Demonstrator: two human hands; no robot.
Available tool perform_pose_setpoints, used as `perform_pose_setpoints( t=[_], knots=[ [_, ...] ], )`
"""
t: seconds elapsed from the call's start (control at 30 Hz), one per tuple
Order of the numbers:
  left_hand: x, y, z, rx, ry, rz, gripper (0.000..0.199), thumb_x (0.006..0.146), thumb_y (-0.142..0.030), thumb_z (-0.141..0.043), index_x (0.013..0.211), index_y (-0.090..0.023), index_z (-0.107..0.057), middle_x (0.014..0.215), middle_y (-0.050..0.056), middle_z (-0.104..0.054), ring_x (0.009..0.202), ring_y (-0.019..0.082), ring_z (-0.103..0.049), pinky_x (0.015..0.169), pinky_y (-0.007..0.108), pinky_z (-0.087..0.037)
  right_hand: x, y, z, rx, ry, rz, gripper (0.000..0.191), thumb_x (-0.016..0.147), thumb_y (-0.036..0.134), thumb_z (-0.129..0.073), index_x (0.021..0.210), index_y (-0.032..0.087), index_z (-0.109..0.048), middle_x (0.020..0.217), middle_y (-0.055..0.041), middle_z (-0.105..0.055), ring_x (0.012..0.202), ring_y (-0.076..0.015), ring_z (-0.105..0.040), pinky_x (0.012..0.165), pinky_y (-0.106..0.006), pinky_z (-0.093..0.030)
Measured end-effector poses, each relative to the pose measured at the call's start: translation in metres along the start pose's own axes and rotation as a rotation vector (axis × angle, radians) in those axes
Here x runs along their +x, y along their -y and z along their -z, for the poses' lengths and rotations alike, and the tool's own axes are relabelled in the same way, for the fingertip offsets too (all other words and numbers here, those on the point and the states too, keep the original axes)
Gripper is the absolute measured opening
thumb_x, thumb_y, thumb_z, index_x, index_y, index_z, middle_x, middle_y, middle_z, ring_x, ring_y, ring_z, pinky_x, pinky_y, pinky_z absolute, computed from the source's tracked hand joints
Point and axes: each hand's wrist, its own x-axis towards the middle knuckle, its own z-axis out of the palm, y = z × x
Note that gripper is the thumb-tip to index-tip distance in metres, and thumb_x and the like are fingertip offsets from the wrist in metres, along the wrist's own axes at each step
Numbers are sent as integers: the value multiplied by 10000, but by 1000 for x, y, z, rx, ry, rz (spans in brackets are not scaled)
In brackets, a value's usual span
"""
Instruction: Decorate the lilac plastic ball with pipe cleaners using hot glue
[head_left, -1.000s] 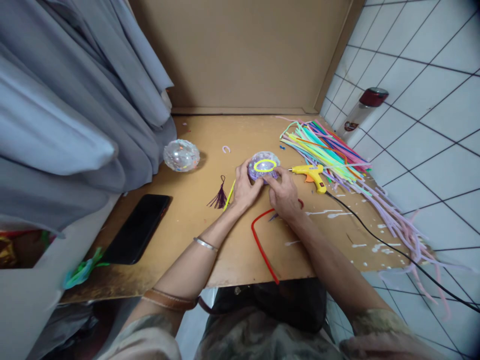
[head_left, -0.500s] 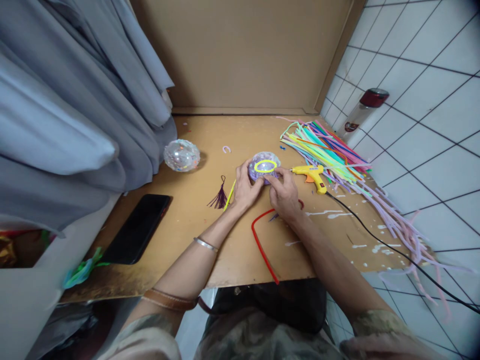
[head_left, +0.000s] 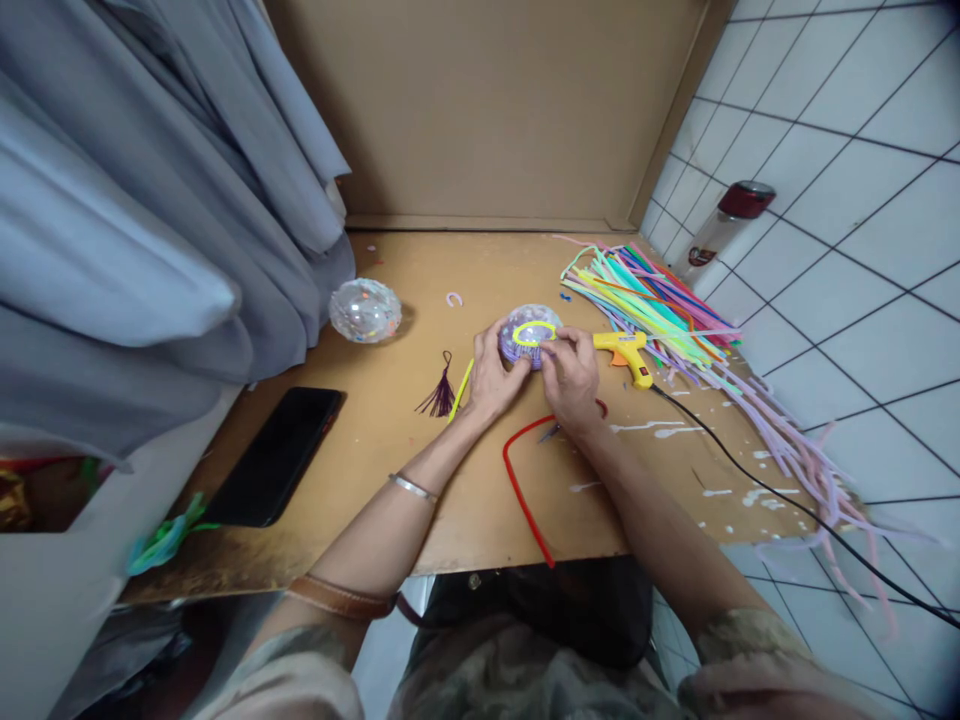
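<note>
My left hand point(head_left: 496, 375) is wrapped round the side of a clear ball point(head_left: 517, 318) with purple trim on its lower part. On the ball's near face lies a ring of bright yellow pipe cleaner point(head_left: 534, 325). The fingers of my right hand point(head_left: 570, 375) pinch the right end of that ring; the exact contact is partly hidden. Just right of this hand lies a yellow glue gun point(head_left: 624, 350), its nozzle hidden behind my fingers. A bent red pipe cleaner point(head_left: 517, 480) runs below my right wrist. Left of my left hand are a dark purple tassel point(head_left: 440, 392) and a yellow pipe cleaner point(head_left: 460, 388).
A second clear ball point(head_left: 366, 310) sits at the left by the grey curtain point(head_left: 247, 200). A phone point(head_left: 277, 455) lies near the front left. Bundled pipe cleaners point(head_left: 652, 300) and a red-lidded bottle point(head_left: 724, 230) are at the right. The glue gun's cord point(head_left: 739, 450) trails off right.
My right hand's fingers have shifted up to the ring's right end and now cover the glue gun's nozzle. The yellow ring sits slightly further right and tilted. My left hand keeps its hold.
</note>
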Motion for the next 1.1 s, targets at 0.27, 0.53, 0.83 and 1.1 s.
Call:
perform_pose_setpoints(
  t=[0.27, 0.53, 0.83, 1.1],
  knots=[
    [-1, -1, 0, 5, 4, 30, 627, 813, -286, -681, 1399, -232, -466, 1397, 139, -523, 1284, 282, -564, 1108, 464, -467, 3, 2, -9, -53, -12, 33, 211, 982, 237, -487, 965, 215, -696, 1131, -118, -640, 1020, -255, -592, 924, -436, -480],
    [-1, -1, -2, 5, -8, 19, 640, 808, -299, -691, 1403, -238, -465, 1400, 139, -521, 1308, 285, -554, 1135, 470, -444, 3, -3, -13, -182, 2, 147, 235, 1012, 259, -456, 945, 215, -677, 1123, -128, -670, 997, -262, -580, 835, -401, -432],
    [-1, -1, 0, 18, -4, 6, 639, 806, -300, -670, 1408, -236, -464, 1412, 137, -508, 1303, 282, -552, 1123, 469, -453, 5, -6, -11, -101, 98, 8, 273, 1015, 281, -370, 974, 201, -628, 1146, -151, -618, 1066, -285, -542, 928, -443, -427],
    [1, 5, 1, 55, -40, -78, 600, 810, -297, -660, 1379, -239, -480, 1383, 129, -514, 1327, 281, -519, 1130, 472, -442, 2, -5, -4, -67, 26, 4, 300, 1043, 318, -337, 942, 214, -599, 1101, -140, -622, 1082, -264, -580, 937, -438, -465]
  ],
)
